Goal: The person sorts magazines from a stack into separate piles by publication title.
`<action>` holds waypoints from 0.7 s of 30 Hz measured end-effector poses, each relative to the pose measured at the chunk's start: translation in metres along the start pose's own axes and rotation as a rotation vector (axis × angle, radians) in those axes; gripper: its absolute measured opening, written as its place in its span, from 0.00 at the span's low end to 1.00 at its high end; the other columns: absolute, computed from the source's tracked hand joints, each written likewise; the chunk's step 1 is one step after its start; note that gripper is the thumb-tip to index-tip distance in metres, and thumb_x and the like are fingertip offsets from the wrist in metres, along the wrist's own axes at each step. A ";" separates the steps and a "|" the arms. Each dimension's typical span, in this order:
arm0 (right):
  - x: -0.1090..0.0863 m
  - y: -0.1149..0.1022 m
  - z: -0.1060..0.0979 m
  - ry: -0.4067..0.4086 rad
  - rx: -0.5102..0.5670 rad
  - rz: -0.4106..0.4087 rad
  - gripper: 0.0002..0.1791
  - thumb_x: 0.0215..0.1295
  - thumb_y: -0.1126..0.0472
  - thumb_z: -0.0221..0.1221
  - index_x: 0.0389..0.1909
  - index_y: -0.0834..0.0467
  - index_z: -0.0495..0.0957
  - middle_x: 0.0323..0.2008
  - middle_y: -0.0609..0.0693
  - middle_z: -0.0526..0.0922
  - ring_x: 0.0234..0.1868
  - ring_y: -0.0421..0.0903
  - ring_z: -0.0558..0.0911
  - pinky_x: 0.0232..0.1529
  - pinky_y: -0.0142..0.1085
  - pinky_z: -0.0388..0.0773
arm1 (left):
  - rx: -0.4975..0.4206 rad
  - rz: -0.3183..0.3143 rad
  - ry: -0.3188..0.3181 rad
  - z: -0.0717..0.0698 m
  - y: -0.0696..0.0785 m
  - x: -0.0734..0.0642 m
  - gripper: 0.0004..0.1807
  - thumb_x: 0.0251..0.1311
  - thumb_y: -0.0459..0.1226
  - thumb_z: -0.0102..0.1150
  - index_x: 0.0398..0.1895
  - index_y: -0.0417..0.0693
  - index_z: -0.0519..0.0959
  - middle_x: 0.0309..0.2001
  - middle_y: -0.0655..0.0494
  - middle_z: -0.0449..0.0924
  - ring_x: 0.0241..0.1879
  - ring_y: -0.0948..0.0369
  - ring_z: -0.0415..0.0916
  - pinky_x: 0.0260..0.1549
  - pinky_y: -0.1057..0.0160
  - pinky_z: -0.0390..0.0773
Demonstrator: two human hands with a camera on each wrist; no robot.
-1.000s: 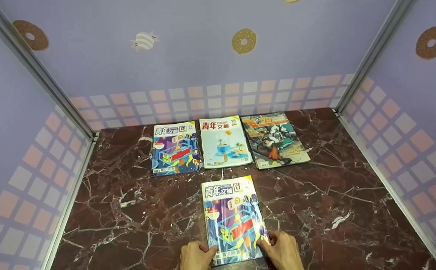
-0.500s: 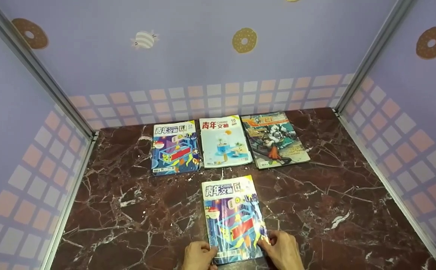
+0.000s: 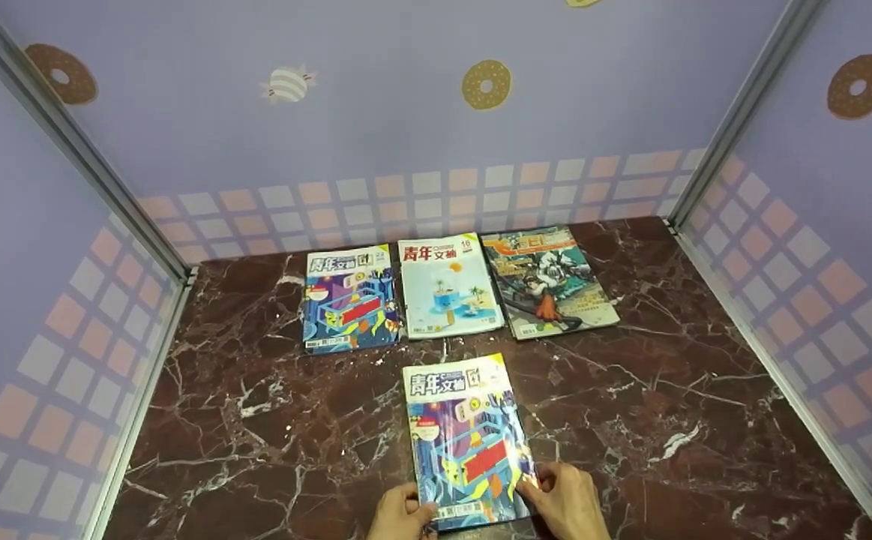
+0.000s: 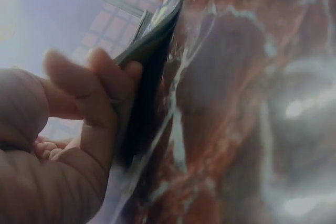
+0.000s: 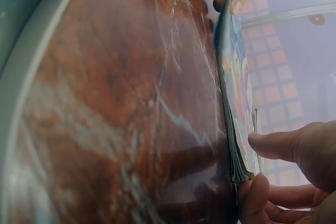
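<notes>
Nearest me on the marble-patterned table is a magazine [image 3: 469, 446] with a blue and purple cover and a white title band. My left hand [image 3: 400, 513] pinches its lower left corner. In the left wrist view, the fingers [image 4: 109, 80] are at the magazine's edge, which is raised off the table there. At the lower right edge, my right hand [image 3: 569, 501] grips the magazine between thumb and fingers. The right wrist view shows the thumb on the cover and fingers [image 5: 255, 195] underneath, with the page edges slightly fanned.
Behind it lie a similar blue magazine [image 3: 351, 300], a white magazine [image 3: 450, 285] with a beach picture, and a larger comic-style magazine [image 3: 552, 281]. Patterned panels [image 3: 406, 120] enclose the table [image 3: 256, 435] at the back and both sides.
My left hand has shifted slightly right at the magazine's corner. The right hand keeps its place. Glare on the cover has changed while the magazine stays nearly where it was.
</notes>
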State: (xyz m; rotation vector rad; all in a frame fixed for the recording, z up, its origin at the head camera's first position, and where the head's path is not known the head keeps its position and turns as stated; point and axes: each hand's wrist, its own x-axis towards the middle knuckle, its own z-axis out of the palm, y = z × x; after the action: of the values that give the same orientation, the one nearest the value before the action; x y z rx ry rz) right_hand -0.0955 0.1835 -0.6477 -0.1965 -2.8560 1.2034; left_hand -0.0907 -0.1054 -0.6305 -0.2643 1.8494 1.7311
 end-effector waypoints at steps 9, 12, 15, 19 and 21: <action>0.002 -0.014 -0.018 -0.145 0.081 0.122 0.18 0.56 0.49 0.81 0.32 0.61 0.91 0.22 0.46 0.86 0.24 0.39 0.79 0.28 0.35 0.75 | -0.030 0.099 0.019 -0.003 -0.014 -0.002 0.12 0.72 0.30 0.61 0.32 0.49 0.69 0.19 0.65 0.52 0.19 0.68 0.55 0.29 0.68 0.81; 0.002 -0.022 -0.025 -0.191 0.113 0.158 0.17 0.59 0.51 0.80 0.34 0.62 0.91 0.24 0.48 0.89 0.25 0.41 0.81 0.30 0.36 0.78 | -0.061 0.123 0.025 -0.003 -0.016 -0.004 0.17 0.70 0.31 0.61 0.29 0.51 0.63 0.20 0.65 0.49 0.19 0.68 0.50 0.28 0.68 0.80; 0.002 -0.024 -0.026 -0.210 0.125 0.171 0.16 0.61 0.52 0.79 0.33 0.62 0.91 0.25 0.48 0.89 0.26 0.41 0.81 0.31 0.36 0.78 | -0.079 0.155 0.035 -0.002 -0.013 -0.008 0.14 0.69 0.30 0.61 0.29 0.40 0.67 0.19 0.66 0.56 0.19 0.69 0.57 0.27 0.68 0.81; 0.002 -0.026 -0.026 -0.186 0.133 0.174 0.16 0.59 0.51 0.79 0.31 0.61 0.91 0.25 0.48 0.89 0.26 0.41 0.80 0.31 0.36 0.77 | -0.099 0.163 0.037 -0.002 -0.007 -0.013 0.06 0.71 0.28 0.60 0.43 0.30 0.77 0.19 0.64 0.66 0.19 0.68 0.70 0.26 0.67 0.83; 0.003 -0.026 -0.026 -0.182 0.144 0.168 0.16 0.59 0.51 0.79 0.31 0.61 0.92 0.26 0.48 0.90 0.27 0.40 0.80 0.32 0.35 0.77 | -0.116 0.158 0.032 -0.003 -0.005 -0.014 0.03 0.72 0.28 0.60 0.42 0.34 0.77 0.18 0.64 0.62 0.17 0.68 0.69 0.26 0.67 0.83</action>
State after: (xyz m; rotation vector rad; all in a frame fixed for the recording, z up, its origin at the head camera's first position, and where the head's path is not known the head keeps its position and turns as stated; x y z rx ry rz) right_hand -0.0985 0.1841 -0.6108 -0.3452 -2.9375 1.5272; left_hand -0.0776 -0.1127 -0.6276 -0.1969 1.8373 1.9556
